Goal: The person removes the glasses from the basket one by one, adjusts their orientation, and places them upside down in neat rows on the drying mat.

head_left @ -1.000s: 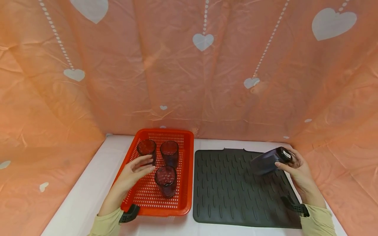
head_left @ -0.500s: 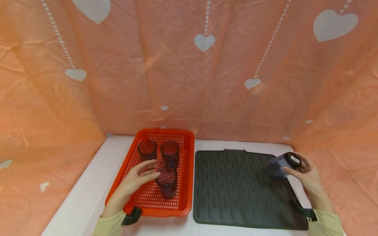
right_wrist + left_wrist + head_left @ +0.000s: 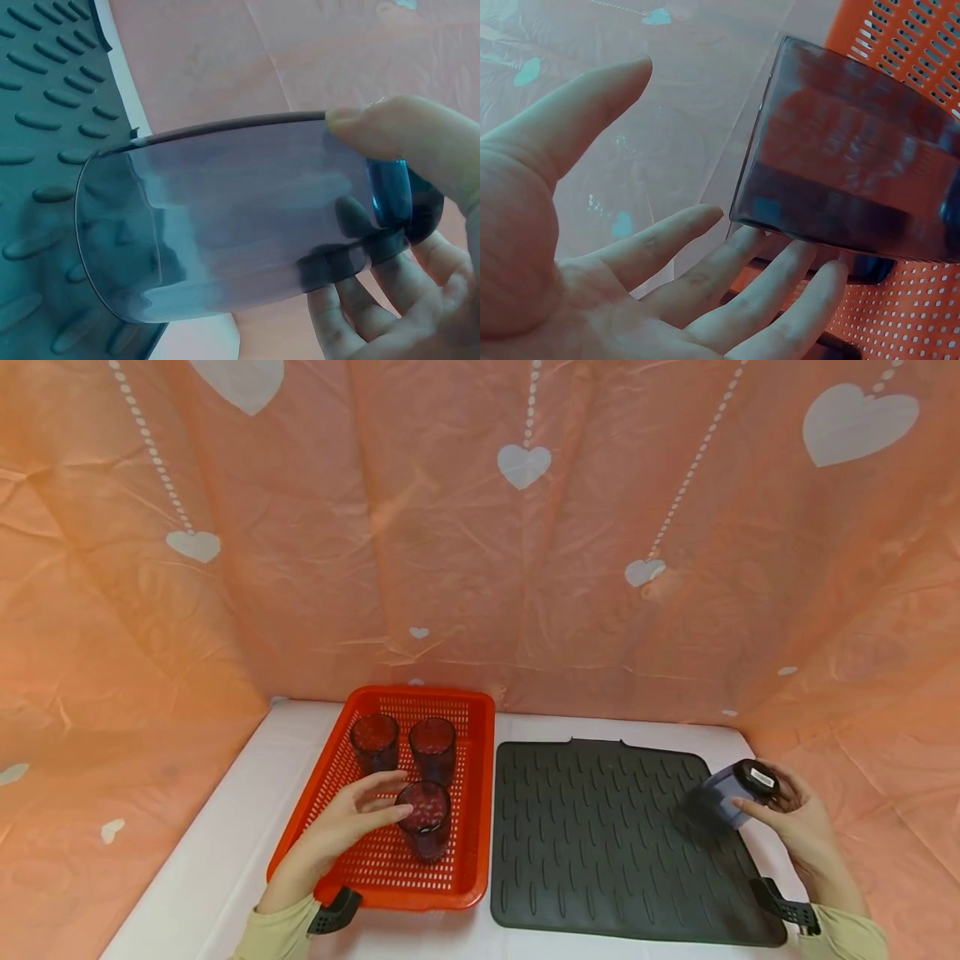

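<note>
My right hand (image 3: 806,827) grips a dark tinted drinking glass (image 3: 240,217) near its base, thumb on one side and fingers on the other. The glass lies tilted close over the right part of a dark ridged drying mat (image 3: 600,843), its mouth toward the mat and its labelled base toward the hand. On the left, my left hand (image 3: 348,822) reaches over a red perforated basket (image 3: 480,860) with its fingers spread. Its fingertips are right at the side of the front glass (image 3: 425,827), which stands upright in the basket; the left wrist view shows the thumb well apart from it.
Two more tinted glasses, a back left glass (image 3: 375,739) and a back right glass (image 3: 432,747), stand upright in the basket. Basket and mat lie side by side on a white table (image 3: 247,777). An orange curtain (image 3: 465,568) with pale hearts surrounds the table.
My right hand has moved right and toward me with the tilted glass. My left hand has shifted slightly right and nearer, from between the glasses to the front glass.
</note>
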A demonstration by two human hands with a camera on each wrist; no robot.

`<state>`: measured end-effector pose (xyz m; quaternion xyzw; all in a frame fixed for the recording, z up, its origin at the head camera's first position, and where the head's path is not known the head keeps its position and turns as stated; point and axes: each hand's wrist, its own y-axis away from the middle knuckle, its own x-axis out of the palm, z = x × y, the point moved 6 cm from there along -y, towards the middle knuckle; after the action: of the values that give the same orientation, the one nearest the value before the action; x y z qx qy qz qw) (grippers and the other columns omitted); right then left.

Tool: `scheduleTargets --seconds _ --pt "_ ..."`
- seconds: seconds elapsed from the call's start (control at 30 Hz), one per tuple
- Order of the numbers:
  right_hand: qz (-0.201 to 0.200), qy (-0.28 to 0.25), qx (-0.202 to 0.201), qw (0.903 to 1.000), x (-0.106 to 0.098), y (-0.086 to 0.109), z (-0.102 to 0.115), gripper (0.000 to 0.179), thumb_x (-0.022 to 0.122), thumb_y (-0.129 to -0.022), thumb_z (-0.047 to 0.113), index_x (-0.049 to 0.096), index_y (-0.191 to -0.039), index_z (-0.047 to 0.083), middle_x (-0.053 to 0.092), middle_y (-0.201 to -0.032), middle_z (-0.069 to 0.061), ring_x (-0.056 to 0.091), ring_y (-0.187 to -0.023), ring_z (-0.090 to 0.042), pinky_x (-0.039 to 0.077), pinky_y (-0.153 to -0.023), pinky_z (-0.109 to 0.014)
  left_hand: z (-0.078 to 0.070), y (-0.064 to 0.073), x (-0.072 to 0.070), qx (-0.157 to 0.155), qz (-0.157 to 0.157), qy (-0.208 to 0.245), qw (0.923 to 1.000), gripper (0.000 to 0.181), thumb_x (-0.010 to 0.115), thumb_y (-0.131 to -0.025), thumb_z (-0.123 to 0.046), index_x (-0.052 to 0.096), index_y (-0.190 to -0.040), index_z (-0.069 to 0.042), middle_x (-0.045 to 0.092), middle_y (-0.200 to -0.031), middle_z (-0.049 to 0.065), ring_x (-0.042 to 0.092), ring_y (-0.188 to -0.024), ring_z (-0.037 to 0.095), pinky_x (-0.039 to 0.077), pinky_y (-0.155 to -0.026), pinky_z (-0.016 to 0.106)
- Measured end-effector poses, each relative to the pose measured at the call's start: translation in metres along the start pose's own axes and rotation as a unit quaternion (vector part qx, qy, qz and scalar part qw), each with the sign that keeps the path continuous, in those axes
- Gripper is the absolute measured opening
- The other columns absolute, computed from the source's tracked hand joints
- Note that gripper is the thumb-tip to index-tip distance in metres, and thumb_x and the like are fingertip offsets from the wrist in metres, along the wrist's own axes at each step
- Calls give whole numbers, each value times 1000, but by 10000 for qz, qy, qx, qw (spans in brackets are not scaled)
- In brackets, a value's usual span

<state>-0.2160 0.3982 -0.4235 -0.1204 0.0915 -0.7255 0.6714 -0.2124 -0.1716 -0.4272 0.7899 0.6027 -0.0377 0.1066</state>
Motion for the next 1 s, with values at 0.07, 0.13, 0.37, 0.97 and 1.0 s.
scheduleTargets --seconds 0.07,0.13,0.37,0.97,1.0 --pt "15 88 34 10000 -1 1 -1 66 61 -77 -26 52 -129 13 64 -116 14 60 -98 1 47 -77 -11 -1 0 1 -17 12 -54 10000 62 73 -86 -26 48 -139 -7 49 -137 13 42 -127 40 41 -97 51" --pt "26 140 51 9999 -1 2 -2 66 62 -77 -25 51 -130 13 63 -116 15 60 -99 1 47 -77 -11 -1 0 1 -44 -3 -109 9999 62 73 -85 -27 49 -139 -8 49 -137 12 42 -127 40 41 -98 52" --pt "-62 388 65 9992 -4 4 -2 66 64 -76 -23 51 -129 14 63 -115 16 59 -98 3 46 -76 -9 -4 -2 3 40 49 -174 9998 61 73 -86 -25 49 -138 -7 48 -138 14 41 -127 41 42 -96 50" --pt "-75 641 -154 9978 -3 5 -13 68 67 -73 -23 53 -129 13 60 -118 17 56 -104 6 39 -83 -7 -6 -1 6 30 38 -472 9989 60 74 -85 -25 51 -137 -8 47 -139 13 44 -122 37 45 -91 51" --pt "-73 647 -159 9978 -2 5 -13 68 67 -73 -23 52 -129 13 60 -118 17 55 -104 6 39 -83 -7 -6 -1 6 31 43 -470 9989 61 74 -85 -25 50 -137 -7 47 -140 13 44 -122 37 45 -91 51"
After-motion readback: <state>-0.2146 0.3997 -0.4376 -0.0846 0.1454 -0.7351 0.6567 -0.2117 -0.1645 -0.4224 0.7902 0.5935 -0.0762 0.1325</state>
